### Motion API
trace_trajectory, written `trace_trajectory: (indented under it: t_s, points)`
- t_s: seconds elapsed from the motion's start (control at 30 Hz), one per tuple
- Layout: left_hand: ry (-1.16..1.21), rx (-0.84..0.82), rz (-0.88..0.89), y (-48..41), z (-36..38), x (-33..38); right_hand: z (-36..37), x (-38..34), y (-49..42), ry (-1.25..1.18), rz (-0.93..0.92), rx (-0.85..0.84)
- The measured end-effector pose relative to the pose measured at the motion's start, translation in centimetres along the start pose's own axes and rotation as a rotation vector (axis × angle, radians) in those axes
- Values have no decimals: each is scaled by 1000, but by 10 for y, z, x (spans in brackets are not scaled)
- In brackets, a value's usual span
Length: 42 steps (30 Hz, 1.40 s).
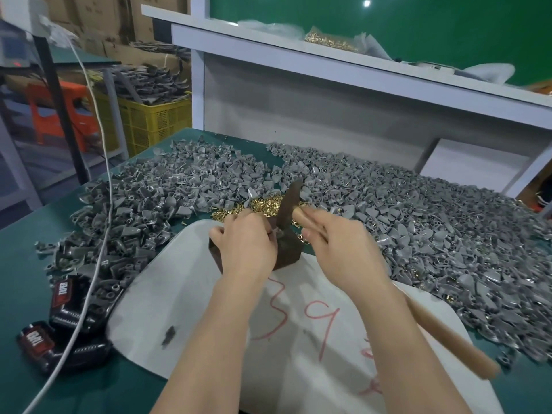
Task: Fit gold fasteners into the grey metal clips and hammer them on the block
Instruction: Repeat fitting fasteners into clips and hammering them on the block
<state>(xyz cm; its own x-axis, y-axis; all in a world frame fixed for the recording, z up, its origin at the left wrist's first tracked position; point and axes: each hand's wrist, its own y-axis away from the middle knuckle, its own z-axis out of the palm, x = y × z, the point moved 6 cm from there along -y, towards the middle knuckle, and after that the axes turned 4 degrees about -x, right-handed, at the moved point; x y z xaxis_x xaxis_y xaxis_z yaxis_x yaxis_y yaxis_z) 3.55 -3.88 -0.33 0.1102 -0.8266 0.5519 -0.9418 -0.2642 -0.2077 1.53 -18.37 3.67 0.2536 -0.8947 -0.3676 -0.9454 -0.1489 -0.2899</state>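
A dark metal block point(288, 252) stands on a white sheet point(179, 282) in the middle of the green table. My left hand point(245, 243) lies over the block and pinches a small grey clip at its top, mostly hidden by my fingers. My right hand point(340, 246) grips the wooden handle point(448, 333) of a hammer, and the dark hammer head point(289, 204) is down at the block beside my left fingers. Just behind the block lies a heap of gold fasteners point(263, 204). Grey metal clips point(418, 222) cover the table behind and on both sides.
A white cable point(101, 204) runs down the left side across the clips. Two dark red-labelled packs point(64, 297) lie at the front left. A white shelf point(358, 64) overhangs the back of the table with a bag of gold fasteners point(331, 41). A yellow crate point(152, 118) stands behind left.
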Motion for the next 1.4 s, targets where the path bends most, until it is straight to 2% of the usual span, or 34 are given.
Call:
trace_trajectory:
  t_s: [0.1, 0.13, 0.23, 0.27, 0.4, 0.43, 0.53, 0.57, 0.7, 0.73, 0.83, 0.97, 1.03, 1.1, 1.27, 1.33, 1.4]
  points:
    - [10, 1, -10, -1, 1, 0, -21, -3, 4, -170, -75, 270]
    - [14, 0, -12, -1, 1, 0, -20, -3, 3, -168, -82, 252]
    - [-6, 0, -1, 0, 0, 1, 8, 1, 1, 13, 4, -65]
    - [-11, -1, 2, 0, 1, 1, 9, 2, 1, 23, 16, -68]
    - [-19, -2, -12, -1, 2, 0, -15, 0, 4, -186, -38, 237]
    - [-18, -4, -15, -1, 2, 0, -15, 1, 2, -185, -39, 218]
    - [-38, -3, -3, 0, 1, 2, 11, 5, 0, -11, 47, -101]
    - [-39, -1, -2, 0, 1, 2, 11, 5, 0, -15, 58, -101]
    - [-26, -6, -17, -1, 1, 0, -14, 1, 5, -164, -52, 231]
    - [-25, -10, -21, -1, 1, 0, -12, 1, 3, -164, -48, 200]
    - [-35, -9, -9, 1, 0, 1, 11, 11, -1, -41, 29, -92]
    - [-3, -15, -14, 0, -1, -1, 3, 26, -7, -174, 48, -17]
    - [0, -19, -16, 0, 0, -1, 2, 42, -15, -271, 135, 42]
    - [-1, -9, -16, 1, 0, -1, 9, 56, -23, -226, 222, 8]
    - [-4, 15, -25, 0, -2, -1, 47, 74, -21, -183, 359, -259]
    - [0, 21, -29, 0, -1, -1, 50, 74, -20, -119, 372, -255]
    - [4, 16, -28, 1, -1, -2, 43, 70, -21, 22, 342, -162]
